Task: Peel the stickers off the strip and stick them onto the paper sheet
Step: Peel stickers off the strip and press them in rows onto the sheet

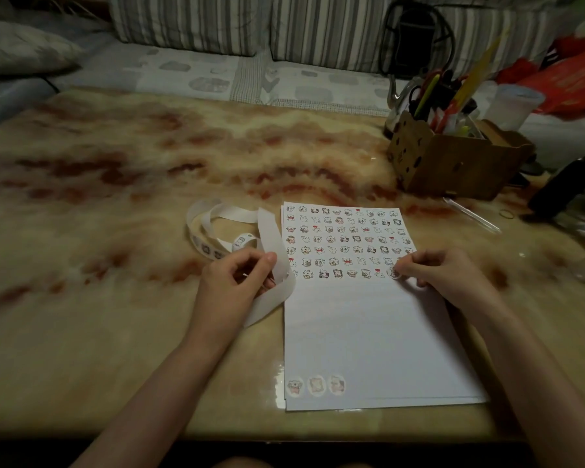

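The strip (270, 231) ran through the left hand (240, 282), whose curled fingers and thumb pinched it just off the left edge of the paper sheet (368, 336). From that grip one white length climbed away to a loose coil on the table, and another looped down past the wrist. The right hand (444, 276) lay over the sheet's right edge, with thumb and forefinger closed on a small round sticker (393, 273) at the right end of the lowest row. Whether that sticker was already flat on the paper could not be told.

The strip was plain white where it passed the hand, with little cartoon pictures showing on the coiled part. The sheet was white, its upper part filled with tidy rows of small cartoon stickers and its middle bare. Three larger oval stickers (316, 385) sat in its near left corner.

The table (132, 204) was glossy, marbled in cream and reddish brown. At its far right stood a brown box (453, 167) crammed with pens and scissors, with a clear pen (471, 216) lying near it. Striped cushions (190, 25) lined the seat behind.
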A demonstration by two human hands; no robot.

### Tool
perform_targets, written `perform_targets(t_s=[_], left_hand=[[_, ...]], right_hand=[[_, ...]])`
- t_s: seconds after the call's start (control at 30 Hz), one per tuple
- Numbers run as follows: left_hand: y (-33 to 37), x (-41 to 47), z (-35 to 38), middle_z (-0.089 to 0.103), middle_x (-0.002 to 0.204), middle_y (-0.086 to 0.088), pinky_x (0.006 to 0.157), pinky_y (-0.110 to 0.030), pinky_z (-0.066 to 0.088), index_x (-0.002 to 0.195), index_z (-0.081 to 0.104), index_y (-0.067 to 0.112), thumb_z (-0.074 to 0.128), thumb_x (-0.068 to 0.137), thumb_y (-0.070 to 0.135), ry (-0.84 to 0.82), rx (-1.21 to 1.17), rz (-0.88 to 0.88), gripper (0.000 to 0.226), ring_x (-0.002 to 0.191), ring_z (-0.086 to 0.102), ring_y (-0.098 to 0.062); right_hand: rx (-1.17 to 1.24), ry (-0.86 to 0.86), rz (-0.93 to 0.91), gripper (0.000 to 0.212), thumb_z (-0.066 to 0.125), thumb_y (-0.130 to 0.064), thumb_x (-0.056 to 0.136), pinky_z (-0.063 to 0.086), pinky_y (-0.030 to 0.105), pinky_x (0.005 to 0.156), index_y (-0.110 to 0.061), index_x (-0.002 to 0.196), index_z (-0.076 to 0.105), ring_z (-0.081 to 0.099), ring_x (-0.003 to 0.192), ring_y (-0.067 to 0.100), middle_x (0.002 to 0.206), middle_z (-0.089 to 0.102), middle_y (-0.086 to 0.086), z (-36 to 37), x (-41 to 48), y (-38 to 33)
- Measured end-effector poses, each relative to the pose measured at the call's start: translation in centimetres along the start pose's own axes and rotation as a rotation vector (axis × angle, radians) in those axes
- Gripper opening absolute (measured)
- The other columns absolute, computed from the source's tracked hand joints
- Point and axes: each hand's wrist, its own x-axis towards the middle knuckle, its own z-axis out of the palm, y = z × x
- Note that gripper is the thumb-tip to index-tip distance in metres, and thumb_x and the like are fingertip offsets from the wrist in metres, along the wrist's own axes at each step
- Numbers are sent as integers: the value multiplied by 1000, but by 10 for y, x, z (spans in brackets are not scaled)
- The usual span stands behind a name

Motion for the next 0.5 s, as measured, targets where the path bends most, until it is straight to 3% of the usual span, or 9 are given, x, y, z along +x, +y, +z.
perform_targets(t_s=[0.2,0.5], left_hand=[[2,-1,0,64,60,0,58,-7,42,73,68,6,61,90,14,7,22,9,19,54,57,-1],[1,0,0,63,59,3,59,-8,42,72,68,7,61,90,14,-4,16,12,20,54,57,-2]], right_hand=[[4,21,10,5,68,-3,83,34,3,42,-1,80,72,48,41,-10,53,65,-12,0,2,4],[13,12,-3,10,70,-4,81,38,4,48,-7,72,73,52,50,-9,59,69,-8,2,8,12]])
